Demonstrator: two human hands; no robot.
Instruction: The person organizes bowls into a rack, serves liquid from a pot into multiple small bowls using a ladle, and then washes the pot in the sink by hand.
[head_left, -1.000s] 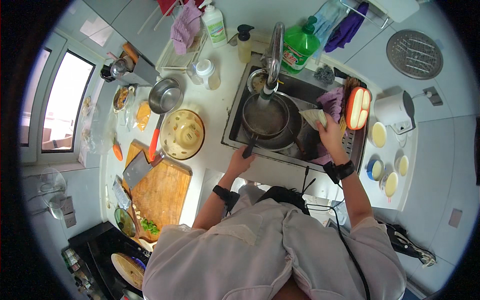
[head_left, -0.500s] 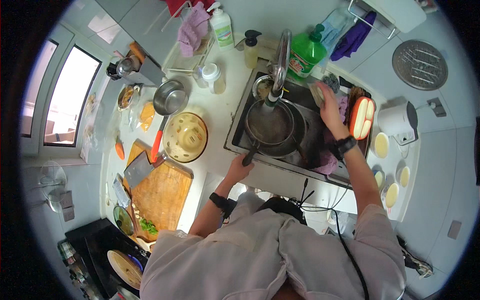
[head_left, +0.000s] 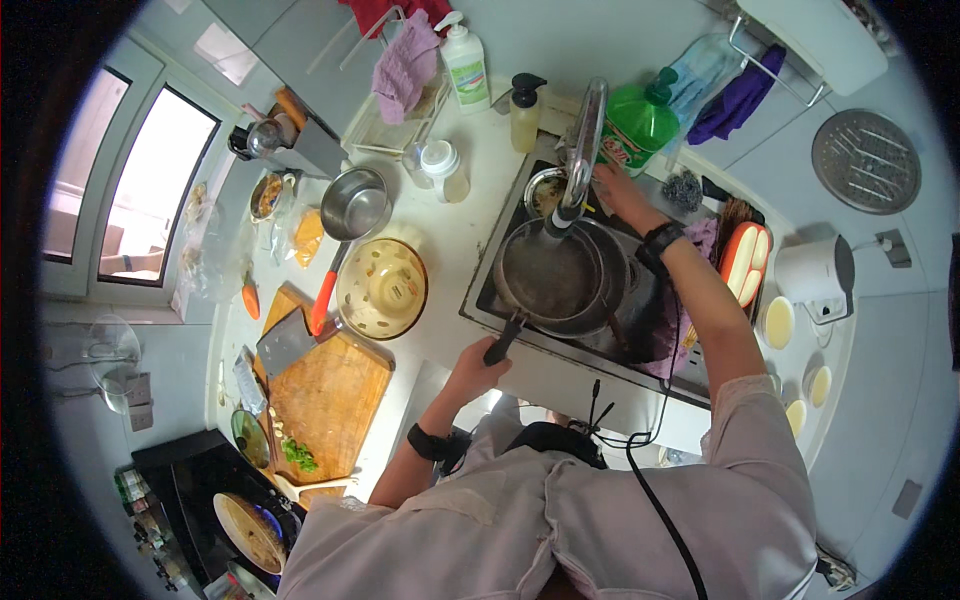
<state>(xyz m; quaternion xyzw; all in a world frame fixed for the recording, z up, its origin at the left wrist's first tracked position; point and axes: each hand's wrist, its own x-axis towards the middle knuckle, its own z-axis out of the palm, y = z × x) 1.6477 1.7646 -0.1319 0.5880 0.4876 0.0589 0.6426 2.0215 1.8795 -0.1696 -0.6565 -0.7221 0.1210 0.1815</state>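
Observation:
My left hand [head_left: 478, 372] grips the black handle [head_left: 503, 338] of a pan [head_left: 545, 275], which lies inside a larger dark pan in the steel sink [head_left: 478, 315], under the tap [head_left: 590, 130]. My right hand [head_left: 622, 195] reaches behind the tap, close to a green bottle [head_left: 640, 120] and a steel bowl with food scraps [head_left: 547, 192]; its fingertips are partly hidden, so their grip is unclear. A scrubber [head_left: 682, 188] and purple cloth lie to the right of that hand.
Left of the sink are a patterned bowl [head_left: 380, 288], saucepan [head_left: 355, 203], cleaver [head_left: 285, 350] on a cutting board [head_left: 330, 410], and a stove pan [head_left: 250, 530]. Right are an orange-and-cream object [head_left: 740, 265], white appliance [head_left: 810, 270] and several small cups [head_left: 777, 322].
My right hand has moved from the sink's right side up and left behind the tap. The pale item it held earlier is not visible now. My left hand still grips the pan handle.

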